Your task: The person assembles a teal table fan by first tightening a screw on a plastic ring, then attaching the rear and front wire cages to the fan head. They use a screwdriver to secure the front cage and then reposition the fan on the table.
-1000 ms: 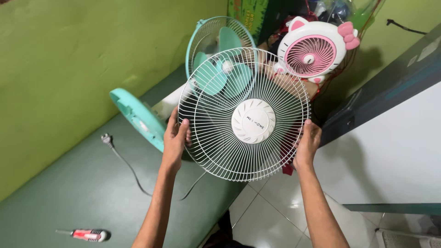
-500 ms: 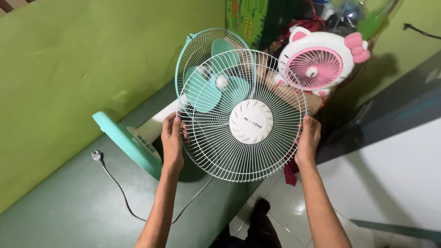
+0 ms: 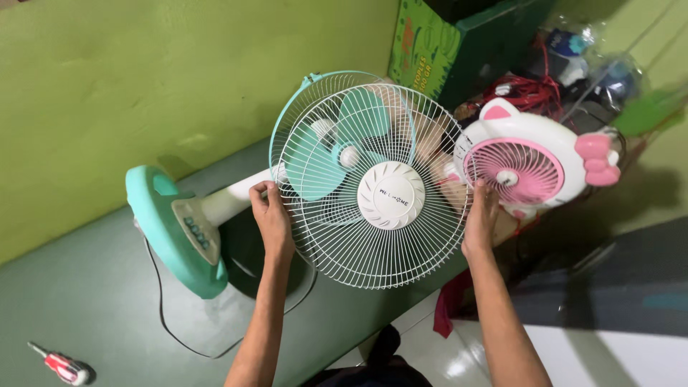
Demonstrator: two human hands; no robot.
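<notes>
The white wire fan guard [image 3: 373,193] is gripped at its rim by the left hand [image 3: 271,211] and right hand [image 3: 480,215], before the teal fan [image 3: 337,136] lying on the green bench [image 3: 86,308].

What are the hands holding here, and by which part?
Both hands, left hand and right hand, hold the white wire fan guard by opposite sides of its rim.

Front grille [image 3: 373,208] held between left hand [image 3: 271,215] and right hand [image 3: 480,215], just before the fan [image 3: 337,136] lying on the bench [image 3: 86,301]. Fan base [image 3: 172,229] to left. Small cat-shaped fan [image 3: 534,168] right of grille. Screwdriver [image 3: 63,365] on bench, far left, well apart.
</notes>
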